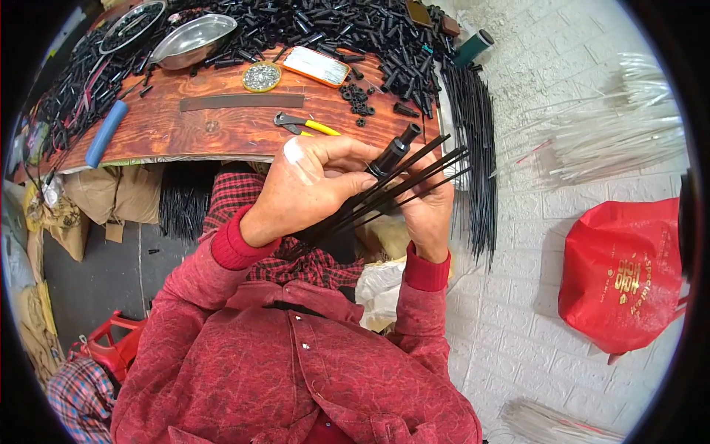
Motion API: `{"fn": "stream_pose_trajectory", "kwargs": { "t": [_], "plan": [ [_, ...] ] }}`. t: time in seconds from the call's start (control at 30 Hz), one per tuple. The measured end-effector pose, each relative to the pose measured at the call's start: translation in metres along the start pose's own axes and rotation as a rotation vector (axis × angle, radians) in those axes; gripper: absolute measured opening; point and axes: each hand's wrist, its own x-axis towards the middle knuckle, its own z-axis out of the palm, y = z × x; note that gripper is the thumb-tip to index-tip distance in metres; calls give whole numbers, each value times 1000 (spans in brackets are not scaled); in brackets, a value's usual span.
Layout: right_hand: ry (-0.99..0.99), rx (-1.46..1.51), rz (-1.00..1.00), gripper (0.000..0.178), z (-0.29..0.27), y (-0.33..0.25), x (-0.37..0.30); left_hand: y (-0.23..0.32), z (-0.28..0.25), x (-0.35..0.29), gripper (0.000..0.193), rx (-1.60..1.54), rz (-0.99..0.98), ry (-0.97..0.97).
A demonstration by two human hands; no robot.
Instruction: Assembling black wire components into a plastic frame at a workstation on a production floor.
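Observation:
In front of my chest, above my lap, my left hand [299, 192] is closed with thumb and fingers round a black stepped tube [396, 152], its narrower end pointing up and right. A white patch covers a spot near the left index knuckle. Close beside it, my right hand [429, 218] is closed on several thin black rods [436, 161]. The rods slant from lower left to upper right, passing behind the left fingers. Where the tube's lower end meets the rods is hidden by the fingers.
On the wooden table [159, 133] lie yellow-handled pincers [307, 123], a flat metal strip [244, 102], a round dish of small metal bits [262, 76], an orange-rimmed tray [316, 66] and heaped black tubes [325, 26]. Long black rods [473, 111] hang at the right edge; a red bag [621, 274] is against white brick-patterned surfacing.

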Motion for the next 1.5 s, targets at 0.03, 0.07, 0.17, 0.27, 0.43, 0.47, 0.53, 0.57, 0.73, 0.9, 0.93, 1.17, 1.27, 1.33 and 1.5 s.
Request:
{"fn": "stream_pose_trajectory", "kwargs": {
  "t": [0.03, 0.07, 0.17, 0.27, 0.43, 0.47, 0.53, 0.57, 0.73, 0.9, 0.93, 1.17, 1.27, 1.33, 1.5],
  "plan": [
    [0, 0, -3, 30, 0, -1, 0, 0, 1, 0, 28, -13, 10, 9],
    [-2, 23, 14, 31, 0, -1, -2, 0, 2, -2, 28, -12, 10, 9],
    [1, 69, 47, 31, -1, -2, -3, -2, 4, -4, 28, 41, 39, 30],
    [-101, 164, 137, 31, -4, -1, 0, -2, 4, -5, 27, 55, 34, 34],
    [-40, 141, 75, 23, -2, 0, -5, 1, 3, -8, 27, -3, 38, 25],
    [-40, 143, 77, 23, 0, -3, -6, 2, 3, -9, 27, -1, 36, 25],
    [-16, 143, 106, 21, 4, -12, -8, 7, 4, -10, 28, 106, 54, 36],
    [2, 111, 84, 20, 4, -10, -9, 8, 5, -10, 28, 107, 52, 35],
    [-45, 153, 97, 19, -7, -12, -12, 7, 7, -11, 29, 90, 11, 17],
    [8, 30, 90, 27, -9, -8, -15, -1, 2, -6, 28, 87, 6, -44],
    [30, 34, 82, 28, -8, -8, -16, -1, 1, -6, 29, 74, -8, -60],
    [48, 2, 23, 23, -6, -2, -21, -4, -4, -3, 29, -80, -6, -128],
    [59, 27, 30, 23, -6, -1, -21, -5, -7, -2, 27, -23, 49, -140],
    [34, -30, -10, 24, -6, 0, -22, -5, -11, -1, 25, 68, 79, -167],
    [35, 21, -16, 23, 0, -1, -22, -6, -13, -3, 25, 93, 130, -150]
  ]
}}
